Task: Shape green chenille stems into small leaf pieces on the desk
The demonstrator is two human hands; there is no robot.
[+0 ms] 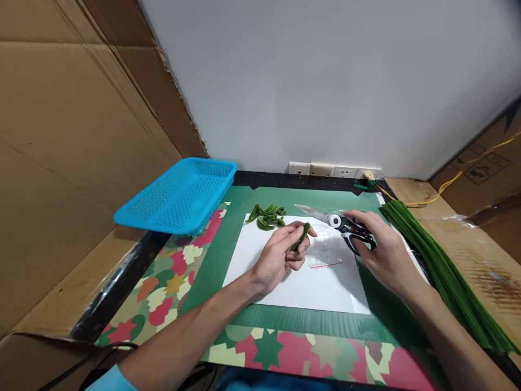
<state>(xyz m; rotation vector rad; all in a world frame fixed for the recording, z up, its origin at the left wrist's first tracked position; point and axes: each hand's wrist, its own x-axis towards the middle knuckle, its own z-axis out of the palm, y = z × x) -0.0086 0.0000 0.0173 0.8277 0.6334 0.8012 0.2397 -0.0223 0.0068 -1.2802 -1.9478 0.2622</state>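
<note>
My left hand (285,247) is closed, pinching a short bent green pipe cleaner piece (302,237) between thumb and fingers. In my right hand (380,247) I hold scissors (334,221) with black and white handles, fingers through the loops. Their blades point left, above the far side of a white sheet (260,282). A small heap of curved green pipe cleaner pieces (266,216) lies just beyond my left hand. Between the hands, a clear plastic bag (325,250) with a red strip rests on the sheet. Long green pipe cleaners (443,271) lie bundled at the right.
A blue perforated basket (175,195) stands at the back left. Cardboard (73,136) walls the left side, with another box (484,168) at the right. Wall sockets (345,171) sit behind the green mat (215,260), and a yellow cable (443,187) runs right.
</note>
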